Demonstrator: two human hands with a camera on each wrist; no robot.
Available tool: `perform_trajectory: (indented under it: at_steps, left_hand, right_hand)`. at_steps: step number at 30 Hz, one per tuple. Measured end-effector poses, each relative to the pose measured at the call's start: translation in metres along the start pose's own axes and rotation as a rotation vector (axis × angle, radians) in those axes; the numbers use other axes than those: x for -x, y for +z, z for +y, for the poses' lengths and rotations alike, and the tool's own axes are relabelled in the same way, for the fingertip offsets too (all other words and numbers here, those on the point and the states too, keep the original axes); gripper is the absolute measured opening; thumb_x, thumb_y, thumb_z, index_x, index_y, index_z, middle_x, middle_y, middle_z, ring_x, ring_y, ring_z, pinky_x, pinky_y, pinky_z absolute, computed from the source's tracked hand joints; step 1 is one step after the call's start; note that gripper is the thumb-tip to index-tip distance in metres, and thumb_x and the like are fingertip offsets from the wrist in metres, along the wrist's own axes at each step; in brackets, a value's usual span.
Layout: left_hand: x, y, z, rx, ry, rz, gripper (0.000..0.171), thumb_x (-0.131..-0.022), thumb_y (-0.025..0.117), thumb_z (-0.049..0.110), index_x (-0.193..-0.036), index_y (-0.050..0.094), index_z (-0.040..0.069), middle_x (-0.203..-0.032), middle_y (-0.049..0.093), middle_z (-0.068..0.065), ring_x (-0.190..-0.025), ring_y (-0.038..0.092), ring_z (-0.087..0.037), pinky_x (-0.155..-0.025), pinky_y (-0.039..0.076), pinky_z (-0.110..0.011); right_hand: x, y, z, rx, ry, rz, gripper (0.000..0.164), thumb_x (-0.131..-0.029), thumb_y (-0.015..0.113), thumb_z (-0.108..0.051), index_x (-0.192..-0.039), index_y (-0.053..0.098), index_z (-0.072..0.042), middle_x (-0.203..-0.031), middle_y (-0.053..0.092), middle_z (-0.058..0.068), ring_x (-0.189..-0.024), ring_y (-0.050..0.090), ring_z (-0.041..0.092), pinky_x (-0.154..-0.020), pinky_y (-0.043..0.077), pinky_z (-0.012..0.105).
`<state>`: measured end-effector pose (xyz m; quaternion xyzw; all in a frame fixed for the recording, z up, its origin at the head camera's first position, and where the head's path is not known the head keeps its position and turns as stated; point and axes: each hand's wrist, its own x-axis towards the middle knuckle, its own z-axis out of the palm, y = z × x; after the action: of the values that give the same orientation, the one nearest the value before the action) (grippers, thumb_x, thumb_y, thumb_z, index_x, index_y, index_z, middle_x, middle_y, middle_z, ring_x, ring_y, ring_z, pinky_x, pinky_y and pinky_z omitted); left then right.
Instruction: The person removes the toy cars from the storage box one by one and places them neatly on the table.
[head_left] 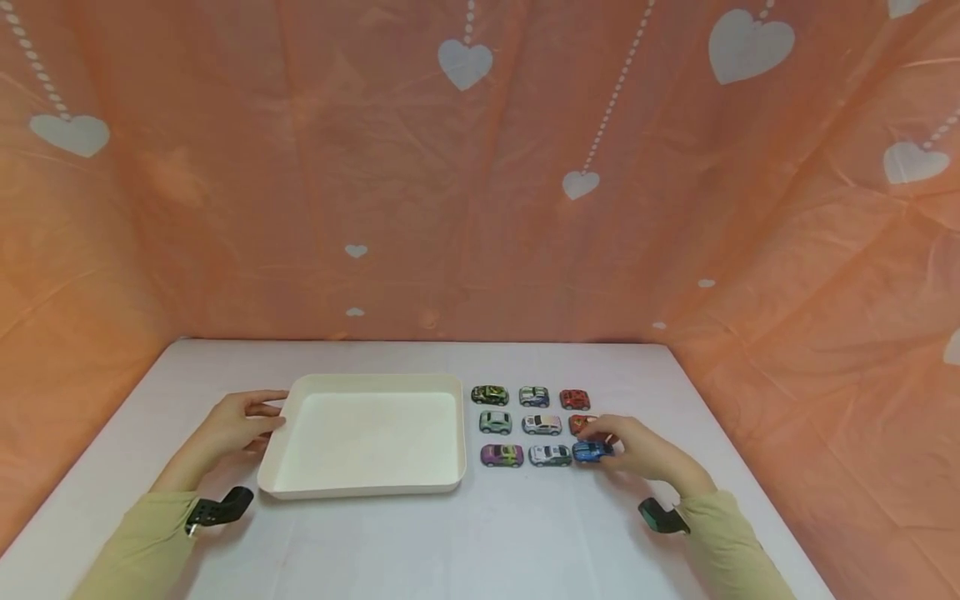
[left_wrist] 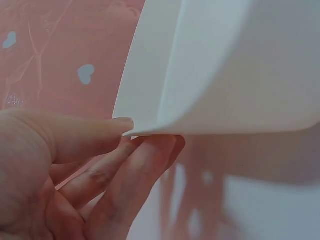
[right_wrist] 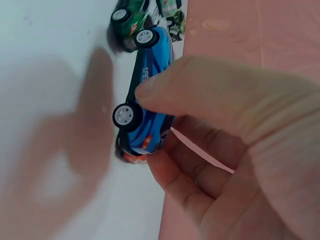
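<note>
My left hand (head_left: 231,425) is at the left side of a shallow white tray (head_left: 272,462). In the left wrist view, the thumb lies over the tray's rim (left_wrist: 142,110) and the fingers lie beneath it, pinching it. Over to the right, my right hand (head_left: 637,447) pinches a blue toy car (head_left: 589,451) at the near right corner of the toy car rows. The right wrist view shows the thumb on the side of this blue car (right_wrist: 159,117), wheels in sight. Partly behind the right fingers is an orange-red toy car (head_left: 579,422).
Several other toy cars stand in rows right of the tray, among them a purple car (head_left: 502,455), a white car (head_left: 550,455), a mint-green car (head_left: 495,422) and a red car (head_left: 575,399). An orange curtain with hearts (head_left: 420,208) surrounds the white table (head_left: 450,550).
</note>
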<state>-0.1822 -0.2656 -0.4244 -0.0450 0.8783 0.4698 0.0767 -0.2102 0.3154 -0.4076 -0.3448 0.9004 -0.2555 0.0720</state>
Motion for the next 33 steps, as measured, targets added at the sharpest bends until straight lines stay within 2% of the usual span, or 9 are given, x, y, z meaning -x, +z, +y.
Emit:
perform_trajectory:
  at_steps: [7, 13, 23, 33]
  left_hand:
    - [0.0, 0.0, -0.001, 0.014, -0.003, -0.01, 0.055, -0.092, 0.062, 0.008, -0.139, 0.04, -0.007, -0.12, 0.054, -0.033, -0.071, 0.06, -0.019, -0.059, 0.053, -0.032]
    - [0.001, -0.001, 0.0, 0.004, -0.006, -0.01, 0.055, -0.092, 0.063, 0.009, -0.139, 0.04, -0.008, -0.118, 0.056, -0.032, -0.071, 0.06, -0.019, -0.059, 0.053, -0.032]
    - [0.004, -0.001, 0.004, 0.015, -0.001, -0.013, 0.054, -0.092, 0.062, 0.008, -0.139, 0.04, -0.009, -0.117, 0.056, -0.032, -0.069, 0.059, -0.019, -0.058, 0.052, -0.031]
    - [0.005, 0.001, 0.004, -0.001, -0.013, -0.002, 0.054, -0.092, 0.062, 0.008, -0.139, 0.04, -0.008, -0.118, 0.055, -0.033, -0.072, 0.059, -0.019, -0.059, 0.052, -0.032]
  right_hand:
    - [0.002, 0.003, 0.006, 0.016, 0.116, -0.001, 0.039, -0.075, 0.07, 0.009, -0.108, 0.068, -0.011, -0.105, 0.063, 0.0, -0.093, 0.055, 0.018, -0.083, 0.049, 0.036]
    - [0.003, 0.008, 0.013, 0.01, 0.157, 0.001, 0.038, -0.075, 0.07, 0.007, -0.107, 0.068, -0.013, -0.106, 0.063, 0.0, -0.095, 0.055, 0.02, -0.084, 0.049, 0.039]
    - [0.004, 0.011, 0.016, 0.003, 0.151, 0.025, 0.038, -0.075, 0.068, 0.008, -0.106, 0.068, -0.013, -0.109, 0.064, 0.003, -0.099, 0.054, 0.022, -0.087, 0.046, 0.045]
    - [0.007, 0.016, 0.021, -0.026, 0.129, 0.071, 0.038, -0.075, 0.068, 0.009, -0.107, 0.068, -0.01, -0.105, 0.064, 0.003, -0.096, 0.057, 0.022, -0.082, 0.049, 0.04]
